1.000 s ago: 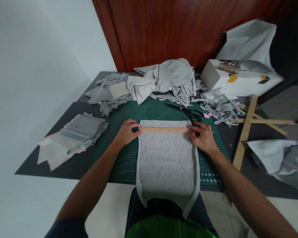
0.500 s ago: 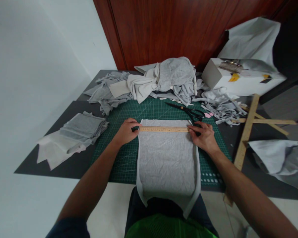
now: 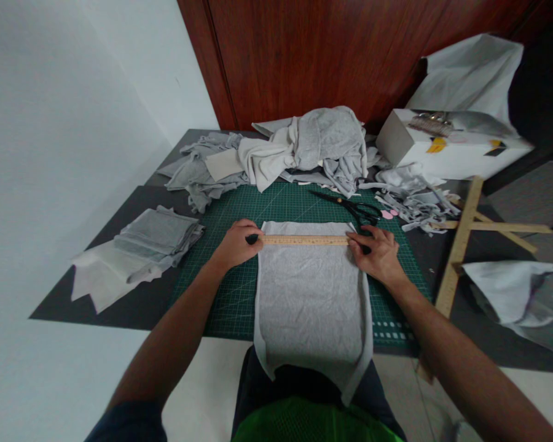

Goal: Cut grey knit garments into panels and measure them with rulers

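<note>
A grey piece of fabric (image 3: pixel 311 294) lies on the green cutting mat (image 3: pixel 230 307), its near end hanging over the table edge toward my lap. Across its far end runs a narrow tan ruler (image 3: pixel 306 240) with printed marks; it could be a measuring tape, since its ends are covered by my fingers. My left hand (image 3: pixel 238 244) pinches the left end at the fabric's left edge. At the right end, my right hand (image 3: pixel 375 253) grips it between thumb and fingers, over the fabric's right corner. Black scissors (image 3: pixel 357 210) lie just beyond my right hand.
Folded grey cloths (image 3: pixel 159 239) lie at the left. Heaped fabric (image 3: pixel 322 138) stretches along the back, with cloth scraps (image 3: pixel 415 199) to its right. Wooden rulers (image 3: pixel 461 245) cross at the right, near another grey cloth (image 3: pixel 525 298). A white box (image 3: pixel 461 150) stands behind them.
My right fingers have shifted very slightly left along the ruler. Both hands otherwise stay in place, and the fabric lies as before. The view has moved a little.
</note>
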Demonstrator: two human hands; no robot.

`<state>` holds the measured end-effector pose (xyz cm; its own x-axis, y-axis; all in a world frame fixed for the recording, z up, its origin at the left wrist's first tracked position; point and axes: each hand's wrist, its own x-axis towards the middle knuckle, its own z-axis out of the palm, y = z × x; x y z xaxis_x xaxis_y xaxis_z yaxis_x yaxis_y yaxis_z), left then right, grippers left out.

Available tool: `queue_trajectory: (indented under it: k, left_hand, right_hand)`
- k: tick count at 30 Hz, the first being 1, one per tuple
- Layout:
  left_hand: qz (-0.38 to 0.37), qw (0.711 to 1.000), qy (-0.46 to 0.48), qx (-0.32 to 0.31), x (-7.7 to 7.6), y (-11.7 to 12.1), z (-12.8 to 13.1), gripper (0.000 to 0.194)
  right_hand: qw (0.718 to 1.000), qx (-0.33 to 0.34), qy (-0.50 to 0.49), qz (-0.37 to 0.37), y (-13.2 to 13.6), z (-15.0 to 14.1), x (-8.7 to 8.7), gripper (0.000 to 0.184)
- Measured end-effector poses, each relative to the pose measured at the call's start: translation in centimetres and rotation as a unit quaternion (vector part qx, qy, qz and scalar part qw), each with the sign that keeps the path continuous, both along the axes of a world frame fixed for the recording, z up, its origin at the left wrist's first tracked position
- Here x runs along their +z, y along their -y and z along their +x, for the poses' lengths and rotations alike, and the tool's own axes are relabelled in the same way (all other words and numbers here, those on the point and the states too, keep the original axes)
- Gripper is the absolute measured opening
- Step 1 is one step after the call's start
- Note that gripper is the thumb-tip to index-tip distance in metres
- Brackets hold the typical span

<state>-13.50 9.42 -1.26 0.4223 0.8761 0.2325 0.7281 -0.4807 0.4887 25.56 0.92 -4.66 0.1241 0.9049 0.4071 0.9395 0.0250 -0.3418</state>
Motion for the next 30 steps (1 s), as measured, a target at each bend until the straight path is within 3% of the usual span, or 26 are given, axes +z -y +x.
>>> queue_trajectory:
  k: [10, 19, 30]
  left_hand:
    - [-0.002, 0.998, -0.056, 0.024, 1.0, 0.3, -0.5, 0.024]
    - [0.018, 0.997, -0.072, 0.009, 0.7, -0.5, -0.9, 0.027]
    - [0.028, 0.996, -0.082, 0.003, 0.9, -0.5, -1.1, 0.028]
  right_hand:
    - [1.000, 0.021, -0.012, 0.004, 0.1, 0.4, 0.1, 0.044]
    - [0.994, 0.095, -0.051, -0.009, -0.7, 3.3, -0.2, 0.043]
    - [0.994, 0.091, -0.060, -0.013, -0.7, 3.4, 0.0, 0.041]
